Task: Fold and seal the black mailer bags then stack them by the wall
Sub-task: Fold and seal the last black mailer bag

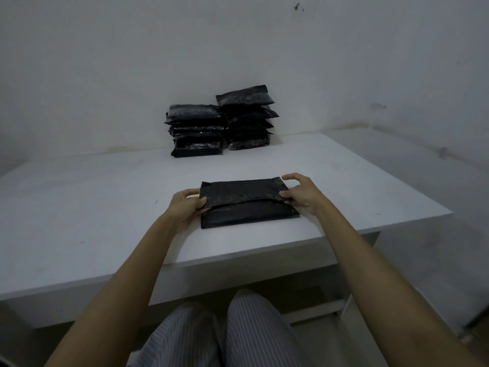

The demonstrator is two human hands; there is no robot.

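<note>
a bare packing room: white table (105, 207), stained wall (238, 49), stacked black mailer bags (219, 123).

Dim, flat, bluish light (no glare, only soft shadows), with wide-angle bending toward the edges.

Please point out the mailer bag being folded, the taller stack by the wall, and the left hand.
mailer bag (246, 205), head view, folded flap.
taller stack (247, 120), head view, its middle bags.
left hand (186, 205), head view, back of hand.
</note>
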